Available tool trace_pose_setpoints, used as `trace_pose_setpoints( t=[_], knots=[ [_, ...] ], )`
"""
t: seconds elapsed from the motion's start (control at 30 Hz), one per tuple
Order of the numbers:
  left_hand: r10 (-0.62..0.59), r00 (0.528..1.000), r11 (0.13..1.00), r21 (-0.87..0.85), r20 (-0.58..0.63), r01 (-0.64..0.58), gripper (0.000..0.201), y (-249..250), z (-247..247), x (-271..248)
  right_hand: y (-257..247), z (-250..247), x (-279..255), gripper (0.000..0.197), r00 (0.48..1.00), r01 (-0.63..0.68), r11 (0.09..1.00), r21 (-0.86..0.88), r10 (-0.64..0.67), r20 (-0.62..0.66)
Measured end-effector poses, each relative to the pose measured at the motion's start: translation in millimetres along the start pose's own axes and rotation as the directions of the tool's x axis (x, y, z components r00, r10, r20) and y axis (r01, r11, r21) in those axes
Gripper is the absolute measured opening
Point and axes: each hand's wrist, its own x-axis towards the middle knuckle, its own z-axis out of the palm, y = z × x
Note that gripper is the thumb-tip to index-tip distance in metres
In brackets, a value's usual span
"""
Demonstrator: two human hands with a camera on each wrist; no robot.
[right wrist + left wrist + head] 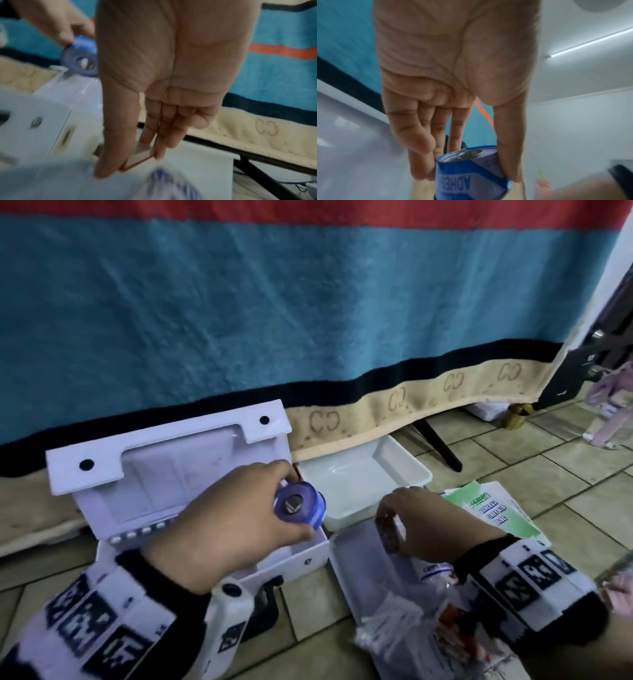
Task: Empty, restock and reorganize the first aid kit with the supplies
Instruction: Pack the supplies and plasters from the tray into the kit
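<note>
The white first aid kit box [301, 556] stands open on the tiled floor, its lid [164, 460] leaning back against a blanket. My left hand [239, 515] grips a blue and white adhesive tape roll [301, 505] [471, 171] above the box's right end. My right hand [428, 525] pinches a small flat brown packet [390, 530] [137, 158] between thumb and fingers over a flat white lid or tray [370, 573]. The tape roll [82, 56] also shows in the right wrist view, at upper left.
An empty white tray [394, 474] sits behind the kit against the hanging blue blanket [274, 320]. A green and white leaflet [493, 511] lies at right. Clear bags of supplies [428, 628] are piled at lower right. A black stand leg [442, 443] crosses the tiles.
</note>
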Motion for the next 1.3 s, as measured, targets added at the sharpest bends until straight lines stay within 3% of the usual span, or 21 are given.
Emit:
trace_pose_setpoints(
  t=[0.07, 0.2, 0.33, 0.53, 0.6, 0.73, 0.83, 0.97, 1.07, 1.3],
  knots=[
    [-0.099, 0.994, 0.995, -0.023, -0.037, 0.098, 0.040, -24, -13, -12, 0, -13, -9, 0.027, 1.000, -0.012, 0.986, 0.165, 0.012, 0.005],
    [-0.211, 0.977, 0.974, 0.073, -0.028, 0.213, 0.040, -66, -8, -27, -17, -30, -27, 0.022, 0.997, 0.060, 0.947, 0.315, -0.039, -0.074],
    [-0.219, 0.973, 0.951, 0.239, 0.073, 0.196, 0.040, -82, 9, -34, -49, -31, -26, 0.023, 0.987, 0.154, 0.911, 0.382, -0.125, -0.101],
    [-0.151, 0.956, 0.963, 0.256, 0.250, 0.085, 0.018, -89, 12, -26, -90, -34, -6, 0.029, 0.970, 0.238, 0.874, 0.424, -0.195, -0.142],
    [-0.131, 0.964, 0.962, 0.265, 0.230, 0.067, 0.012, -98, 16, -28, -105, -35, -1, 0.031, 0.963, 0.269, 0.858, 0.437, -0.228, -0.145],
    [-0.088, 0.982, 0.975, 0.218, 0.168, 0.050, 0.038, -115, 28, -39, -132, -27, 15, 0.013, 0.946, 0.323, 0.851, 0.415, -0.301, -0.120],
    [-0.106, 0.983, 0.982, 0.170, 0.152, 0.079, 0.032, -119, 31, -47, -151, -11, 27, 0.017, 0.949, 0.316, 0.861, 0.398, -0.295, -0.115],
    [-0.194, 0.976, 0.960, 0.226, 0.097, 0.168, 0.024, -112, 33, -49, -169, 5, 33, 0.029, 0.958, 0.284, 0.900, 0.332, -0.278, -0.065],
    [-0.172, 0.985, 0.951, 0.265, 0.031, 0.158, 0.023, -106, 33, -46, -169, 8, 34, 0.039, 0.965, 0.257, 0.902, 0.347, -0.258, -0.046],
    [-0.194, 0.979, 0.948, 0.269, 0.057, 0.172, 0.021, -111, 32, -42, -170, 10, 35, 0.043, 0.974, 0.219, 0.895, 0.388, -0.222, -0.038]
  ],
)
